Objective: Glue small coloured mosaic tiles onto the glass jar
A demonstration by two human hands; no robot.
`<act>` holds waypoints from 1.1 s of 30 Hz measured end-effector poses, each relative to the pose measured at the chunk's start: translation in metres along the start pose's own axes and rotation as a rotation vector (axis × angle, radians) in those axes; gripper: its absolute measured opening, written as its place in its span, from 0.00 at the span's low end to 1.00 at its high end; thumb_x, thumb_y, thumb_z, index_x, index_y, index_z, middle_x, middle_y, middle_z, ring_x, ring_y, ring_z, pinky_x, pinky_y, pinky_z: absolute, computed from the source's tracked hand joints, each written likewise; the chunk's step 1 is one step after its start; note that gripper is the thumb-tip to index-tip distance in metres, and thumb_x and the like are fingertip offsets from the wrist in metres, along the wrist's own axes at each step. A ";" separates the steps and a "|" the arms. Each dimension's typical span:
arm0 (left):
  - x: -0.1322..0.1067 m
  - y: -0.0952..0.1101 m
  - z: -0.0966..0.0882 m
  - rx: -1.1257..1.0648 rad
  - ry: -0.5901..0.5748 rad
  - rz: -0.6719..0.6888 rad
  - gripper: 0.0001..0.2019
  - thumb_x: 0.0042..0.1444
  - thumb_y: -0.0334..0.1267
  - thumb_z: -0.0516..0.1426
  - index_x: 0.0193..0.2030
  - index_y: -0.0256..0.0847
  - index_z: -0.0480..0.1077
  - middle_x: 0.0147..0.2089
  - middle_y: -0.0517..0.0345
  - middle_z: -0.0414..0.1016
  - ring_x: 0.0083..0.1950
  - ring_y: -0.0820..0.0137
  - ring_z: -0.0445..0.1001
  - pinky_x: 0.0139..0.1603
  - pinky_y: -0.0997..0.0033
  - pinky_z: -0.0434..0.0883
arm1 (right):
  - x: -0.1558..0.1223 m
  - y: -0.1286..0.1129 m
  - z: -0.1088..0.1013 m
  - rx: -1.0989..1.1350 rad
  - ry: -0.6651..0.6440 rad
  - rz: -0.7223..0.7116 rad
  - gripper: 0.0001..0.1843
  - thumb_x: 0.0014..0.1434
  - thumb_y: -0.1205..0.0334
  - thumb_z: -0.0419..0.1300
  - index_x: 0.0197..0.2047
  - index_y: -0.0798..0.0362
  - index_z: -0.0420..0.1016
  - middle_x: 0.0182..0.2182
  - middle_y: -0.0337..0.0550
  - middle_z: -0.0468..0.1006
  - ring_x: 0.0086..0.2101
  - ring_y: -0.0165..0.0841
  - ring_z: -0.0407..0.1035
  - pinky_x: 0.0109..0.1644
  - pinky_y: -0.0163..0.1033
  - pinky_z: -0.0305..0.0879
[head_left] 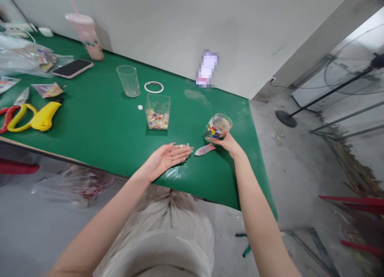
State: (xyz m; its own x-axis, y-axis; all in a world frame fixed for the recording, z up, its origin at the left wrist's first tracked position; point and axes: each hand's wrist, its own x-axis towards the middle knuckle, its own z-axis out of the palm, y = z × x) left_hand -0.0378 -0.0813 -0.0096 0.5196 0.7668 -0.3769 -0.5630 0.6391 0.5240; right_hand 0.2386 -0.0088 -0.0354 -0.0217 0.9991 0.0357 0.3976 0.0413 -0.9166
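Observation:
My left hand [168, 157] lies palm up and open on the green table [99, 125], with a tiny white piece resting on its fingertips. My right hand [228, 143] grips a small round clear cup [218, 127] holding coloured tiles, tilted toward the left hand. A small pink-white packet [205, 149] lies on the table between the two hands. A square clear box [157, 111] with several coloured tiles at its bottom stands just beyond the left hand.
An empty clear cup [129, 80], a white ring [154, 87] and a small white bead [140, 107] sit further back. A phone [72, 68], pink tumbler [86, 36], yellow tool [45, 115], scissors [15, 115] and plastic bags lie at left. A fan stand [286, 118] is on the floor at right.

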 end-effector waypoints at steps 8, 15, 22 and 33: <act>0.006 0.001 0.001 0.042 -0.006 -0.050 0.18 0.65 0.39 0.48 0.49 0.26 0.71 0.58 0.36 0.71 0.63 0.55 0.67 0.66 0.55 0.59 | -0.011 -0.012 0.012 0.112 0.186 -0.053 0.40 0.33 0.54 0.75 0.51 0.55 0.71 0.49 0.53 0.78 0.50 0.44 0.72 0.58 0.53 0.66; 0.005 0.006 0.016 0.187 -0.078 0.003 0.25 0.65 0.49 0.48 0.58 0.31 0.66 0.64 0.41 0.65 0.69 0.56 0.58 0.69 0.56 0.52 | -0.030 -0.042 0.020 -0.180 0.285 -0.527 0.35 0.45 0.58 0.70 0.57 0.45 0.66 0.57 0.48 0.70 0.57 0.45 0.65 0.60 0.55 0.64; 0.012 0.003 0.040 0.270 0.017 0.029 0.28 0.66 0.54 0.43 0.62 0.34 0.62 0.65 0.45 0.64 0.69 0.62 0.57 0.69 0.62 0.53 | -0.043 -0.056 0.023 -0.360 0.346 -0.674 0.31 0.54 0.67 0.60 0.61 0.43 0.62 0.58 0.46 0.69 0.59 0.41 0.63 0.61 0.54 0.64; 0.019 0.002 0.046 -0.127 -0.140 -0.162 0.27 0.65 0.54 0.43 0.51 0.32 0.69 0.46 0.46 0.77 0.52 0.63 0.73 0.59 0.63 0.63 | -0.049 -0.061 0.021 -0.391 0.332 -0.703 0.31 0.56 0.65 0.59 0.62 0.41 0.59 0.59 0.46 0.67 0.61 0.43 0.61 0.61 0.57 0.64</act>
State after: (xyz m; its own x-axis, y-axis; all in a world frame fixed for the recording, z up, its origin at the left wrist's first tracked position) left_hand 0.0004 -0.0679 0.0194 0.6888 0.6436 -0.3338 -0.5367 0.7622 0.3619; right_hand 0.1962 -0.0600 0.0101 -0.1359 0.6883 0.7126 0.6803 0.5877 -0.4379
